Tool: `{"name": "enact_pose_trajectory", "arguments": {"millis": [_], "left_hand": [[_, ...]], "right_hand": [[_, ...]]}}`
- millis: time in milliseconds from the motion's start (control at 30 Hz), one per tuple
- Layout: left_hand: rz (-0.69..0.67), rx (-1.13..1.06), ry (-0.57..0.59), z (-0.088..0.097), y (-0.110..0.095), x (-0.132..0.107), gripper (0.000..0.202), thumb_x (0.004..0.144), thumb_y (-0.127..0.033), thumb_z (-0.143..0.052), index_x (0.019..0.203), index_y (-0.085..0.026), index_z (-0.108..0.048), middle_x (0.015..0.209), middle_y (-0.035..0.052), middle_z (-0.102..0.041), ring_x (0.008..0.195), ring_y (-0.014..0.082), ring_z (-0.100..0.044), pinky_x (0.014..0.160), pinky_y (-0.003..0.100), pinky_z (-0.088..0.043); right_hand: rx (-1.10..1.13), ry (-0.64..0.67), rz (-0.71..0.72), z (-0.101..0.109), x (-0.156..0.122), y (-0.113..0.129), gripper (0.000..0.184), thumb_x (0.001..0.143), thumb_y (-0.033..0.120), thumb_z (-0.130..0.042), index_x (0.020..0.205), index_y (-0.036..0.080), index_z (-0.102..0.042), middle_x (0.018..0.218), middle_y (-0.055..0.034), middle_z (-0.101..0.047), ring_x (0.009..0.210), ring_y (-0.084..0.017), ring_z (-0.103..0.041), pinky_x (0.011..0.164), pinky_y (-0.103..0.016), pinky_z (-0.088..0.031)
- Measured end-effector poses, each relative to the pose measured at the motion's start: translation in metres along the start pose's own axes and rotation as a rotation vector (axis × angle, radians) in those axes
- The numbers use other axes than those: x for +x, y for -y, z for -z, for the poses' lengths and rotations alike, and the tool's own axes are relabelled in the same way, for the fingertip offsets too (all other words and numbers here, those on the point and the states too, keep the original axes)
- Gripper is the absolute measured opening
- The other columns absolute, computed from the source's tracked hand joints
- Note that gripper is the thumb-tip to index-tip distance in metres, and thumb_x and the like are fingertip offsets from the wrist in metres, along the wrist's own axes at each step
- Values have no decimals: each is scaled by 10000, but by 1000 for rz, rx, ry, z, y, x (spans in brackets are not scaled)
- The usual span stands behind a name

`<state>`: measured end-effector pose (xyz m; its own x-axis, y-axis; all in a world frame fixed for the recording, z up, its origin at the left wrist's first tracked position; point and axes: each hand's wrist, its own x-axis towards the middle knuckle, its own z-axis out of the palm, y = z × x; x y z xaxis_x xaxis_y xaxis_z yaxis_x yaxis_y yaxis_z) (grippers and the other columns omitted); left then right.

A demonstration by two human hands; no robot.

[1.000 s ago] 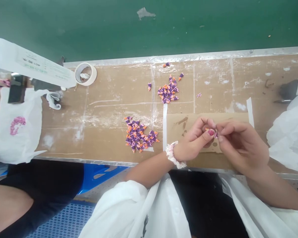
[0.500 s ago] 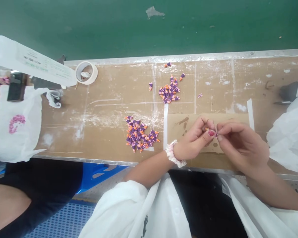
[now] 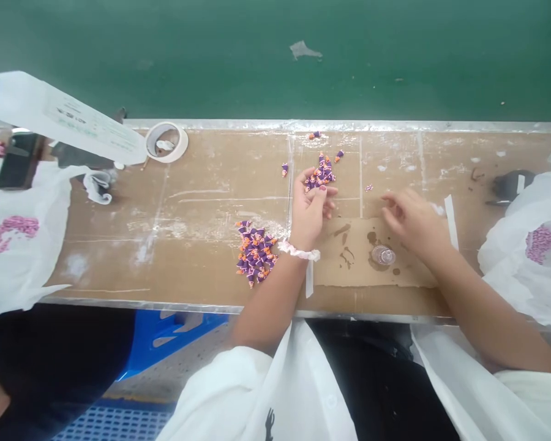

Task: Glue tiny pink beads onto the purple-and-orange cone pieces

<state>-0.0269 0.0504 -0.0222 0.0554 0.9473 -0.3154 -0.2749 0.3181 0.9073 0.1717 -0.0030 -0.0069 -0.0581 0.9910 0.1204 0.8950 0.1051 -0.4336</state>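
Note:
My left hand, wearing a lace scrunchie, reaches over the upper pile of small purple-and-orange figurines. Its fingers are loosely bent and apart, partly covering the pile; I see nothing held in them. Above the brown cardboard sheet hovers my right hand, half curled, with a gap between thumb and index finger and nothing visible there. A small clear round container stands on the sheet among dark wet spots. Beyond, between both hands, lie tiny pink-and-white pieces. A larger pile of figurines lies left of my left forearm.
A tape roll and a white bottle are at the back left. White plastic bags with pink pieces lie at the left and right. A dark object sits back right. Another person's leg shows lower left.
My hands have parted from their pinch over the sheet. The left went left and away to the upper pile; the right drew slightly back from the clear container, now uncovered. The view has shifted slightly.

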Motion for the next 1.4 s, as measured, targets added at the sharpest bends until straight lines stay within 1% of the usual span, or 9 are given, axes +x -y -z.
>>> {"name": "enact_pose_trajectory", "arguments": {"millis": [100,200,300,500,733,867,967,1200,1400], "left_hand": [[0,18,30,0,-3,-2,527,830,-236,-635,1300,-262,-399,869,-10,-708,613,81,-601,547,206,-429],[-4,15,81,-2,-4,-8,369,817,-205,-628,1156,-210,-485,855,-3,-691,614,73,-588,546,202,-432],[7,19,118,-4,-5,-13,225,820,-168,-603,1025,-186,-514,818,-10,-656,601,61,-563,538,189,-425],[57,27,162,-10,-7,-18,130,838,-134,-562,957,-173,-527,800,-16,-618,588,48,-530,535,175,-413],[118,31,205,-15,-6,-24,76,844,-101,-541,893,-160,-545,780,-22,-602,579,41,-517,532,172,-399],[110,30,211,-15,-6,-26,72,844,-96,-549,879,-159,-553,773,-24,-600,588,41,-518,541,173,-401],[95,33,219,-15,-6,-27,81,854,-85,-537,871,-162,-556,776,-20,-597,596,42,-517,545,179,-403],[91,37,224,-14,-5,-25,98,866,-73,-512,879,-162,-551,777,-23,-590,591,37,-514,540,178,-401],[89,50,231,-14,-3,-23,77,858,-85,-516,877,-151,-550,768,-26,-583,591,38,-516,533,172,-401]], "right_hand": [[-125,81,-29,-11,18,-4,243,903,210,-472,1061,188,-656,989,-112,-665,816,-245,-621,620,-338,-430],[-174,123,-63,-16,31,-5,263,920,218,-470,1096,187,-664,1038,-121,-676,878,-267,-625,622,-337,-409],[-198,137,-64,-16,38,-3,241,943,270,-475,1051,208,-681,1009,-107,-681,842,-261,-618,589,-328,-371],[-233,130,-41,-19,41,-2,253,962,272,-439,860,201,-660,906,-106,-650,808,-248,-580,555,-317,-303],[-182,112,43,-31,51,-18,148,919,201,-439,826,195,-554,903,-123,-613,786,-246,-544,584,-320,-335],[-113,38,57,-29,52,-32,109,909,188,-443,855,203,-536,901,-105,-621,770,-236,-558,637,-340,-412],[-67,9,94,-24,48,-39,108,910,203,-483,839,215,-564,872,-84,-641,807,-237,-593,700,-357,-458],[-51,2,175,-21,39,-42,178,935,225,-510,869,223,-676,914,-69,-696,843,-223,-648,704,-343,-500],[-173,21,221,-21,41,-33,243,951,216,-477,859,196,-701,891,-90,-689,834,-234,-596,641,-330,-423]]}}
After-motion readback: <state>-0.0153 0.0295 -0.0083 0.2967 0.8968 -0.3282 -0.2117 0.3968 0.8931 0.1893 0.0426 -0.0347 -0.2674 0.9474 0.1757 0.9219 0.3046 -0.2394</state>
